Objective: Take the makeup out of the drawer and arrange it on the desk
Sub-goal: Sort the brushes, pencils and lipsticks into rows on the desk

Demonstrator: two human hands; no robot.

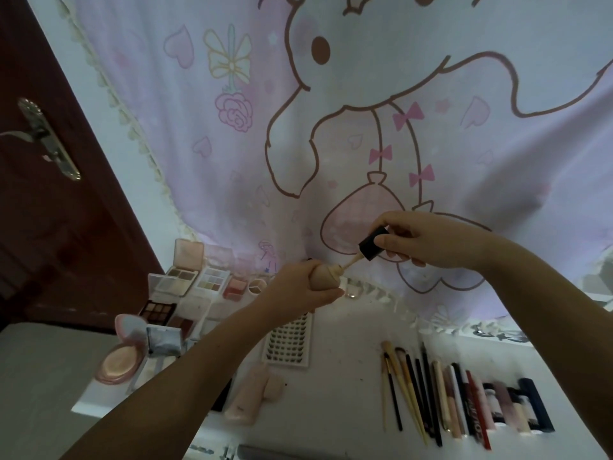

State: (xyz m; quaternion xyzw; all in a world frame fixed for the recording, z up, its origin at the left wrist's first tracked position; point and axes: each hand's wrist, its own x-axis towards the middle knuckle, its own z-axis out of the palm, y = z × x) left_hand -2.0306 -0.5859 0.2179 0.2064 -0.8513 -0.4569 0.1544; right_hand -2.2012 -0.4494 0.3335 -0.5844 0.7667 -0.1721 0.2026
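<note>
Left hand (300, 287) is gripping a beige concealer tube (326, 277); right hand (428, 242) is pinching its black cap (373, 244), wand (351, 261) half out, seemingly checking or closing it above the bench (345, 386). Below the left hand, palettes (180, 277) and a lash tray (288, 340) are lying; below the right, brushes (401, 386) and tubes (491, 406) are lined up. Behind both, a cartoon curtain (331, 94) is hanging. Nothing is obstructing.

The white tabletop (345, 403) carries open eyeshadow palettes (180, 277) and a round pink compact (121, 360) at its left end. A lash tray (288, 340) and a pale pink tube (247, 396) lie mid-desk, and a row of brushes and pencils (414, 393) (laid side by side) runs to the right beside lip tubes (504, 406).
</note>
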